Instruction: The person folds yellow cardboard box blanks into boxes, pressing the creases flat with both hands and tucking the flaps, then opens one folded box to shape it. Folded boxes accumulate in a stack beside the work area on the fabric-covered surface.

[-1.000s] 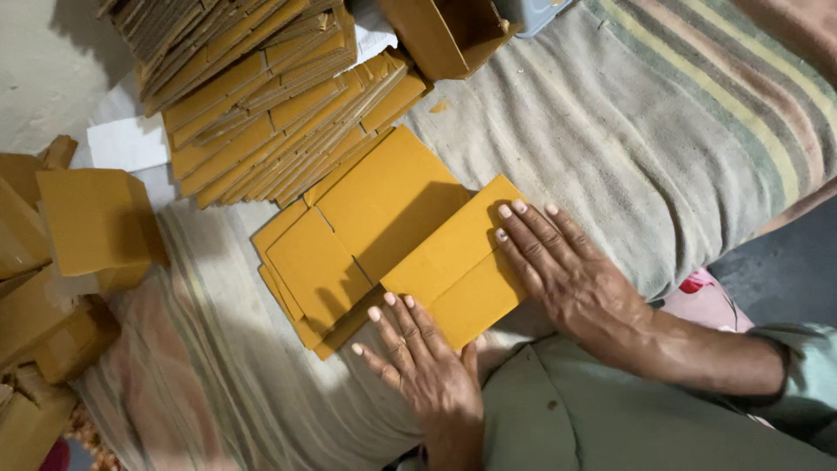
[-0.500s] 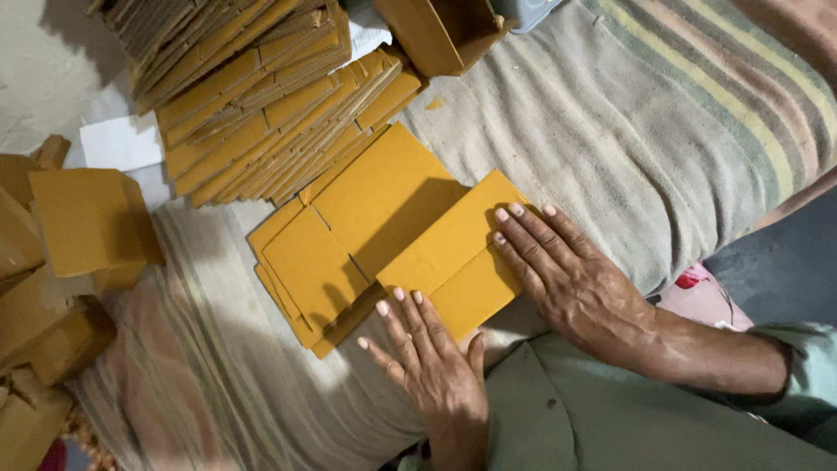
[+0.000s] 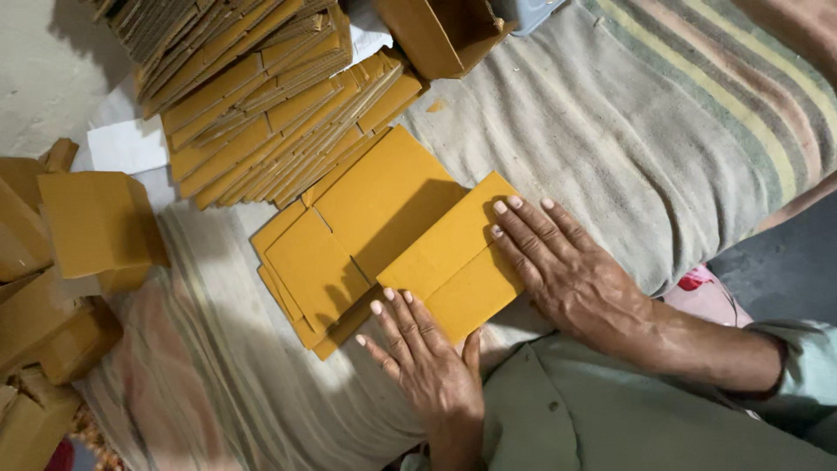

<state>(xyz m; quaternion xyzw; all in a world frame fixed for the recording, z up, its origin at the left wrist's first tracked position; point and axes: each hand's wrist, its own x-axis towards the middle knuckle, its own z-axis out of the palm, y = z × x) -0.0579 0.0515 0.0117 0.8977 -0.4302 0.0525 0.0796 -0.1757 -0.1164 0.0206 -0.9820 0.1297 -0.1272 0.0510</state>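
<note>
Mustard-yellow cardboard blank (image 3: pixel 392 227) lies flat on the striped blanket (image 3: pixel 663 131), mid-frame, one panel folded over onto the rest. Your right hand (image 3: pixel 571 275) is spread flat, palm down, fingertips on the folded flap's edge at about 3 o'clock of the blank; it grips nothing, just presses, likely to hold the crease down. Your left hand (image 3: pixel 427 358) is also open and flat, fingers together, tips touching the flap's near corner at about 6 o'clock; nothing held there either. Both hands pin the same flap from two sides, probably so it doesn't spring back.

Under the blank you can see more flat blanks (image 3: pixel 301 301) sticking out at 7 to 9 o'clock, so the worked piece sits on top of a small pile. At 11 o'clock, touching or just beside it, a big fanned stack of flat cardboard (image 3: pixel 261 113) leans in overlapping rows, within easy reach. At 12 o'clock an open made-up box (image 3: pixel 440 30) sits at the frame's top edge. At 9 o'clock, well apart, a closed folded box (image 3: pixel 96 231) rests beside more boxes (image 3: pixel 44 340) heaped at the left edge, seemingly kept clear of the flat stock. White paper sheet (image 3: pixel 126 144) lies between that box and the stack. Your grey-green sleeve (image 3: pixel 811 366) shows at 4 o'clock.
</note>
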